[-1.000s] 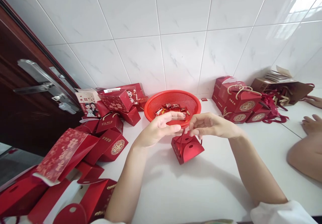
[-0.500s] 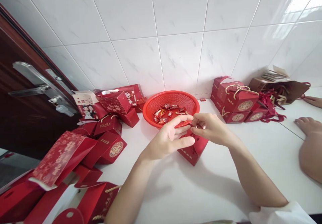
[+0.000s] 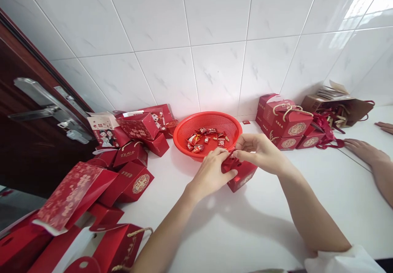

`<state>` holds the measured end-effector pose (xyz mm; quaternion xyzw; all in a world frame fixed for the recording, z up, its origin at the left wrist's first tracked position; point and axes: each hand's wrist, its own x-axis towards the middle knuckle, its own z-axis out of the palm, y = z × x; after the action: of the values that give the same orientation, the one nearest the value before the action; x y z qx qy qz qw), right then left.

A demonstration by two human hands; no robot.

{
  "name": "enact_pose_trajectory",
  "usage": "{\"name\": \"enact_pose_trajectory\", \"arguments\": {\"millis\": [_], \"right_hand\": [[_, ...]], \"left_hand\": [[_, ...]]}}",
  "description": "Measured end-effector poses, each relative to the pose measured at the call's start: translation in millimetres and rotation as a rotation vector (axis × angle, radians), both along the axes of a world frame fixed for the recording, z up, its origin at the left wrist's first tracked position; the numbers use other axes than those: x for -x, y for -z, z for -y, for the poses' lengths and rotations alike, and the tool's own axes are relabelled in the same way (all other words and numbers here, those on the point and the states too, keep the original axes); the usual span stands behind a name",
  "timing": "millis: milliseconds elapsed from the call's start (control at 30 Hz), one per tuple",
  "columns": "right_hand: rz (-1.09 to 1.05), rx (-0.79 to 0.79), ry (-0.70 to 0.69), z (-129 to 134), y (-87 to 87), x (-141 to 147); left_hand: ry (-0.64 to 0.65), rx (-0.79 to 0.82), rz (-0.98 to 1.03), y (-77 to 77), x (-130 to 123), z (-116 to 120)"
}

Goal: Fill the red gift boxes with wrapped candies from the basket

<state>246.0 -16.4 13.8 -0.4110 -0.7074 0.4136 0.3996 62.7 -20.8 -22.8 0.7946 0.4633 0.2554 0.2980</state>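
A small red gift box (image 3: 244, 175) with gold lettering stands on the white counter just in front of a red plastic basket (image 3: 181, 150). My left hand (image 3: 210, 174) is closed around the box's left upper part, thumb on the near side and fingers behind. At the top of the box, the fingertips of my right hand (image 3: 260, 152) pinch a dark red piece; whether it is a flap or a ribbon I cannot tell. Several wrapped candies (image 3: 199, 147) lie in the basket, some peanuts among them.
Red gift boxes (image 3: 135, 181) are heaped along the left, beside a door handle (image 3: 46, 111). More boxes (image 3: 291, 123) with rope handles are stacked at back right, near dark red ribbons (image 3: 322, 131) and a tipped paper bag (image 3: 353, 109). Another person's hand (image 3: 364, 150) rests at right.
My left hand has turned and closed on the box, where its fingers were spread before. The box has turned and tilted a little. The other person's hand has moved left on the counter.
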Motion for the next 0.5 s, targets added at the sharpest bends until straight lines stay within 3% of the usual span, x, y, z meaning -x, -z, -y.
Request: {"name": "enact_pose_trajectory", "arguments": {"millis": [133,267,500], "right_hand": [[-0.101,0.159,-0.149,-6.2,1.1,-4.5],[-0.16,0.211,-0.212,-13.0,-0.3,-11.3],[-0.159,-0.005,0.079,-0.4,-21.8,-36.0]], "left_hand": [[0.082,0.041,0.041,0.5,0.4,-0.1],[0.089,0.09,0.068,1.1,-0.4,0.0],[0.249,0.115,0.251,8.1,-8.1,0.3]]}}
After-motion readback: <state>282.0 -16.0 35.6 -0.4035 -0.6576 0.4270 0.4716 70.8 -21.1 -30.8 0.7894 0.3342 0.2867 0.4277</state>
